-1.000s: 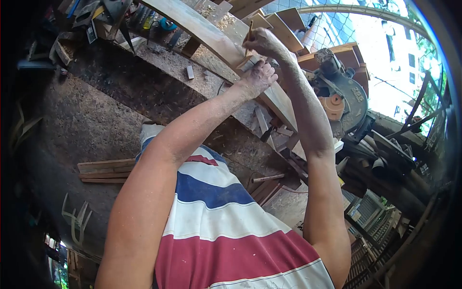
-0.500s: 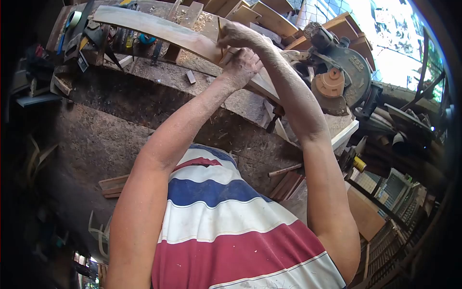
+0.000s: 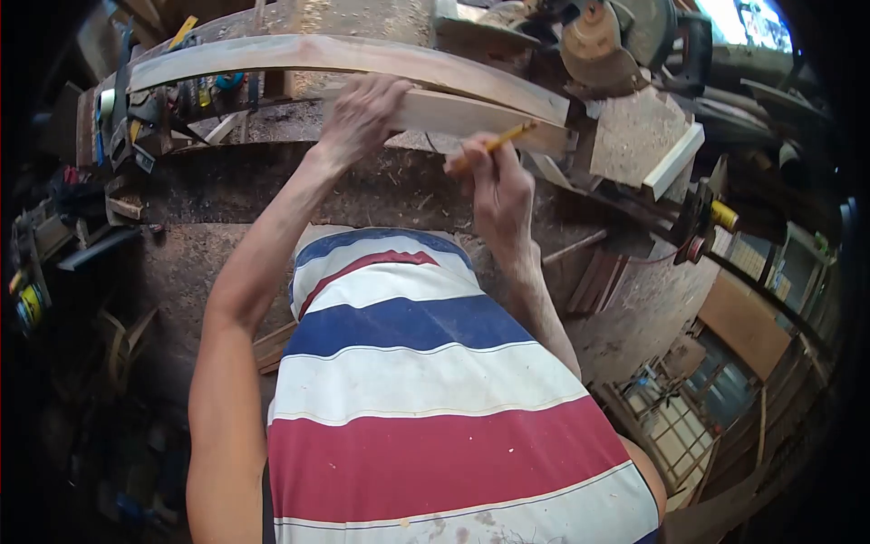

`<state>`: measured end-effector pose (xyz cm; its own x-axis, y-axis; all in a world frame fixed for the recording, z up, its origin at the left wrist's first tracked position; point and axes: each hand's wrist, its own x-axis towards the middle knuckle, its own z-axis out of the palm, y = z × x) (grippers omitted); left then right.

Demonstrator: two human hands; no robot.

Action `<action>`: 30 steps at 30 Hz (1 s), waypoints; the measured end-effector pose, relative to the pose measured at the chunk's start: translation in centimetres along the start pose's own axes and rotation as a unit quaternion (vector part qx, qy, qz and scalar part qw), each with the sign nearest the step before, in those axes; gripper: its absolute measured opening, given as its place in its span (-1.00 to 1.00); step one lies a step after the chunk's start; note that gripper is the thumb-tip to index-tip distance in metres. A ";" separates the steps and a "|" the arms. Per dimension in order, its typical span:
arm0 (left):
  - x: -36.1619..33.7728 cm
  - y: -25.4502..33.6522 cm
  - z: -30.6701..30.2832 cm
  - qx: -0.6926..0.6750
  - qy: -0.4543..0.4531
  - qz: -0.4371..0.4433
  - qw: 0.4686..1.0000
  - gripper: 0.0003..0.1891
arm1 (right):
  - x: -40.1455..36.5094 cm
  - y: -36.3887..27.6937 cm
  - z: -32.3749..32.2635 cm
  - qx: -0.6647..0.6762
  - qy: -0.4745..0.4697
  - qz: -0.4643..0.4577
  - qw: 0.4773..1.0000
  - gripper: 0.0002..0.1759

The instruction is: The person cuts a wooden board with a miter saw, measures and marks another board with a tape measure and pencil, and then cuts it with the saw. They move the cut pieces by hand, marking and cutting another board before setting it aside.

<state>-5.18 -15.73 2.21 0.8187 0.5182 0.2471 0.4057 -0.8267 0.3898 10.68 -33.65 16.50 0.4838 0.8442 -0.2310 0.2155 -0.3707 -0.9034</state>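
Observation:
A long, pale, curved board (image 3: 299, 53) lies across the workbench. In front of its right half is a shorter wooden piece (image 3: 453, 112), and my left hand (image 3: 362, 113) grips this piece near its left end with the fingers over its top edge. My right hand (image 3: 497, 186) is closed on a yellow pencil (image 3: 510, 136), just in front of the shorter piece's right part. The pencil tilts up to the right.
A circular power saw (image 3: 603, 41) stands at the back right, with a wood block (image 3: 634, 140) in front of it. Tools and a tape roll (image 3: 108, 102) crowd the bench's left end. Wood shavings lie behind the curved board.
My hands have moved apart, the left one leftward and the right one down toward my body. The view has turned and shifted, and the shorter piece now shows in front of the curved board.

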 end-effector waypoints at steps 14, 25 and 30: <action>-24.2 -2.0 3.9 0.030 -0.184 -0.207 0.960 -0.10 | -7.4 31.9 2.5 -0.493 -0.258 -0.036 0.830 -0.82; -20.4 -4.2 4.1 0.056 -0.224 -0.175 0.957 -0.02 | -4.3 29.0 6.1 -0.487 -0.203 -0.084 0.845 -0.80; -13.3 -9.7 0.4 0.080 0.034 -0.162 0.983 -0.15 | -1.6 26.9 -5.2 -0.344 0.015 0.072 0.936 -0.65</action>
<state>-19.84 -14.65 -5.25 0.6095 0.7690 0.1928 0.7036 -0.6368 0.3153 20.13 -47.03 -5.54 0.5711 0.7590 -0.3127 0.6370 -0.6500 -0.4144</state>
